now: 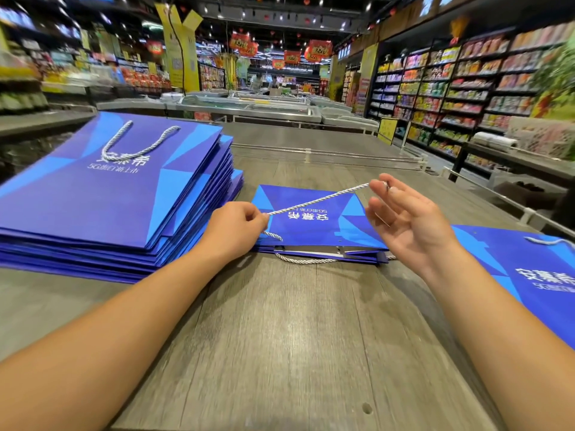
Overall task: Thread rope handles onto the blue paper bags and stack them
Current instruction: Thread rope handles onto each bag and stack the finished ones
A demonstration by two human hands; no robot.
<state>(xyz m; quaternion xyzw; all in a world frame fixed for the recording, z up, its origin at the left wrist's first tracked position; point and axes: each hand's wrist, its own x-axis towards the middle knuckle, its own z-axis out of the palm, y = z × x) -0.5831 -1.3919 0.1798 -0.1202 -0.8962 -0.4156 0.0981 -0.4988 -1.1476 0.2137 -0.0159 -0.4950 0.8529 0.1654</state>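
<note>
While taut above the bag point(314, 222), rope point(317, 200) between both hands.

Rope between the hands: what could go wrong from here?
1. The rope is stretched taut above the middle bag, pinched only at the fingertips of the left hand and right hand; either end could slip free before threading.
2. The bag's punched holes near its front edge look small, so the rope tip may miss or fray.
3. The finished stack is fanned unevenly at its right side; adding more bags might make it slide.
</note>
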